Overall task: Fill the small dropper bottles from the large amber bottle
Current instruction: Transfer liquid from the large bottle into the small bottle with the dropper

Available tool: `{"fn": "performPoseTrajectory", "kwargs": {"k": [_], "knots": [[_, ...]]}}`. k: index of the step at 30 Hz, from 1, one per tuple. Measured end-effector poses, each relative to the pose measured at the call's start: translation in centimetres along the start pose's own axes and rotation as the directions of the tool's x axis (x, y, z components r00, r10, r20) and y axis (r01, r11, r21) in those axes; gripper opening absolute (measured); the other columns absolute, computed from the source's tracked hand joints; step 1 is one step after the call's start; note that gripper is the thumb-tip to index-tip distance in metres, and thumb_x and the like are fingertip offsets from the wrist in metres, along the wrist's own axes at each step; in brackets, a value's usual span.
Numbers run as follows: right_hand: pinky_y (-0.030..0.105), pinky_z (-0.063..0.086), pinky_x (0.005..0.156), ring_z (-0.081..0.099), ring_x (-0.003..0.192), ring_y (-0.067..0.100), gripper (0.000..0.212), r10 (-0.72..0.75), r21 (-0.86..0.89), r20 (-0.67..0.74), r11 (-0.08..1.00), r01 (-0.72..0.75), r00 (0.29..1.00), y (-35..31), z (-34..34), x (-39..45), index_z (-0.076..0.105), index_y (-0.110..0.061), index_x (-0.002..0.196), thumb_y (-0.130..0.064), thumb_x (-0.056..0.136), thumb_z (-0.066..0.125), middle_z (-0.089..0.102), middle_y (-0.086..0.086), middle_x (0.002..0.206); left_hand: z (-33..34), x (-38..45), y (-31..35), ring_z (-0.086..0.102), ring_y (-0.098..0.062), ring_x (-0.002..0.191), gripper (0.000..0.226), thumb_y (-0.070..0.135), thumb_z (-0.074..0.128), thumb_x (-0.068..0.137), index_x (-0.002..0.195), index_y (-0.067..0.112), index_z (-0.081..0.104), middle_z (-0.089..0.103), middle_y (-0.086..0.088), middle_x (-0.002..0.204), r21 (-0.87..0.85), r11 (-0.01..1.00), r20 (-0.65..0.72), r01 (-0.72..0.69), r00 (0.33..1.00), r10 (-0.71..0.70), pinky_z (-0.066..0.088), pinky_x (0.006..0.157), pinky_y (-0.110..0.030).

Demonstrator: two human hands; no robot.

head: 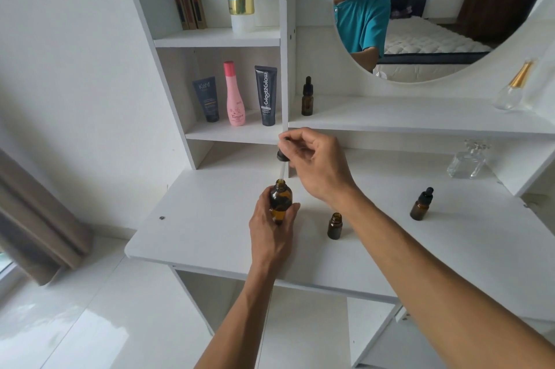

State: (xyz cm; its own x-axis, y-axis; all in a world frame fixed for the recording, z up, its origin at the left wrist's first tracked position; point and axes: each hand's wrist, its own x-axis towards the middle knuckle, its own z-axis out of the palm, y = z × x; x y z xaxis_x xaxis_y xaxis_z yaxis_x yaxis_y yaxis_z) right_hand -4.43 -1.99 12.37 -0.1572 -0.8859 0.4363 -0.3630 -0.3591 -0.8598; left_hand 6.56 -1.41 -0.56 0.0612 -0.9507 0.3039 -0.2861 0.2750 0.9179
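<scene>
White walls and a glossy pale floor surround a white laminate counter (210,233) with matte, square-edged shelves above it and a round mirror (435,38) set into the back panel.

From the head camera, the large amber bottle (280,202) is smooth brown glass, round-bodied with a narrow open neck, held just above the counter near its middle. The left hand (271,230) grips it from below and behind, thumb on one side and fingers wrapped round the other. The right hand (312,164) hangs over it with the wrist bent down, pinching the black rubber bulb of a dropper (283,160) between thumb and fingertips; the clear thin tube points down with its tip at the bottle's mouth.

Just right of the large bottle, under the right forearm, a small open dropper bottle (335,226) of dark amber glass stands on the counter without a cap. Further right stands a capped dropper bottle (421,204) with a black bulb top. A third capped one (307,97) stands on the shelf under the mirror.

On the lower left shelf stand a dark tube (206,100), a pink bottle (234,95) and a black tube (266,95). Two clear glass perfume bottles (467,160) stand at the right. A brown curtain (39,218) hangs at the left edge.
</scene>
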Motion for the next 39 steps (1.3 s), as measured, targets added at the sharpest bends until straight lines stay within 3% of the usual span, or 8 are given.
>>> {"fn": "performPoseTrajectory", "kwargs": {"k": [6, 12, 15, 19, 21, 26, 34, 39], "knots": [[0.04, 0.061, 0.077, 0.071, 0.078, 0.006, 0.012, 0.006, -0.013, 0.005, 1.0, -0.006, 1.0, 0.1, 0.2, 0.4, 0.074, -0.013, 0.096, -0.023, 0.093, 0.068, 0.074, -0.005, 0.084, -0.1, 0.0, 0.1, 0.062, 0.006, 0.094, 0.042, 0.03, 0.074, 0.089, 0.119, 0.044, 0.05, 0.066, 0.017, 0.104, -0.003, 1.0, 0.005, 0.002, 1.0, -0.002, 0.046, 0.079, -0.009], [0.027, 0.059, 0.068, 0.069, 0.072, 0.002, 0.013, -0.011, -0.068, -0.001, 0.998, 0.011, 1.0, 0.4, 0.7, 0.1, 0.073, -0.012, 0.089, -0.024, 0.093, 0.068, 0.072, -0.008, 0.077, 0.1, 0.1, -0.3, 0.064, 0.001, 0.096, 0.04, 0.03, 0.074, 0.089, 0.122, 0.037, 0.053, 0.068, 0.014, 0.107, -0.014, 1.0, 0.005, -0.006, 1.0, 0.006, 0.053, 0.085, -0.024], [0.032, 0.059, 0.068, 0.07, 0.073, 0.007, 0.016, 0.015, -0.079, 0.009, 0.997, -0.014, 1.0, 0.8, 0.9, -0.1, 0.073, -0.012, 0.088, -0.026, 0.093, 0.067, 0.074, -0.005, 0.077, 0.1, 0.1, -0.5, 0.065, -0.001, 0.097, 0.042, 0.03, 0.074, 0.089, 0.127, 0.032, 0.054, 0.068, 0.012, 0.109, -0.02, 1.0, 0.009, -0.015, 1.0, 0.015, 0.054, 0.086, -0.029], [0.036, 0.059, 0.074, 0.07, 0.071, 0.007, 0.017, 0.042, -0.109, 0.008, 0.993, -0.041, 0.999, 1.9, 1.3, -0.7, 0.072, -0.01, 0.086, -0.026, 0.093, 0.068, 0.074, -0.004, 0.075, 0.0, 0.1, -0.3, 0.065, 0.0, 0.095, 0.039, 0.028, 0.073, 0.09, 0.122, 0.037, 0.052, 0.068, 0.015, 0.107, -0.027, 1.0, 0.016, -0.013, 1.0, 0.014, 0.054, 0.084, -0.029], [0.032, 0.058, 0.073, 0.07, 0.074, 0.01, 0.018, 0.048, -0.143, 0.001, 0.989, -0.047, 0.999, 2.5, 1.4, -0.9, 0.073, -0.011, 0.086, -0.027, 0.092, 0.068, 0.074, -0.005, 0.078, 0.0, 0.0, -0.3, 0.065, -0.001, 0.094, 0.039, 0.027, 0.073, 0.09, 0.119, 0.041, 0.051, 0.067, 0.014, 0.105, -0.025, 1.0, 0.022, -0.004, 1.0, 0.005, 0.054, 0.083, -0.029], [0.008, 0.046, 0.066, 0.064, 0.074, 0.003, 0.019, 0.042, -0.199, 0.005, 0.979, -0.041, 0.999, 3.5, 1.8, -1.5, 0.073, -0.01, 0.085, -0.027, 0.092, 0.069, 0.074, -0.007, 0.081, 0.0, 0.0, -0.4, 0.065, -0.004, 0.095, 0.039, 0.024, 0.071, 0.09, 0.124, 0.032, 0.053, 0.067, 0.01, 0.107, -0.015, 1.0, 0.032, -0.014, 0.999, 0.014, 0.054, 0.084, -0.029], [0.008, 0.046, 0.063, 0.065, 0.078, 0.004, 0.018, 0.049, -0.219, 0.012, 0.975, -0.045, 0.999, 3.8, 2.2, -1.8, 0.072, -0.013, 0.083, -0.029, 0.091, 0.069, 0.073, -0.009, 0.082, -0.1, -0.1, 0.0, 0.063, 0.003, 0.096, 0.044, 0.02, 0.071, 0.09, 0.121, 0.042, 0.049, 0.066, 0.019, 0.106, -0.034, 0.999, 0.039, -0.019, 0.999, 0.02, 0.05, 0.08, -0.015], [0.005, 0.044, 0.062, 0.062, 0.072, -0.003, 0.017, 0.042, -0.207, 0.003, 0.977, -0.04, 0.999, 3.6, 2.0, -1.8, 0.072, -0.012, 0.084, -0.028, 0.092, 0.069, 0.071, -0.01, 0.079, -0.1, 0.0, -0.1, 0.064, 0.002, 0.095, 0.041, 0.024, 0.071, 0.091, 0.121, 0.042, 0.049, 0.066, 0.017, 0.106, -0.026, 1.0, 0.037, -0.011, 0.999, 0.012, 0.054, 0.083, -0.023]]}}
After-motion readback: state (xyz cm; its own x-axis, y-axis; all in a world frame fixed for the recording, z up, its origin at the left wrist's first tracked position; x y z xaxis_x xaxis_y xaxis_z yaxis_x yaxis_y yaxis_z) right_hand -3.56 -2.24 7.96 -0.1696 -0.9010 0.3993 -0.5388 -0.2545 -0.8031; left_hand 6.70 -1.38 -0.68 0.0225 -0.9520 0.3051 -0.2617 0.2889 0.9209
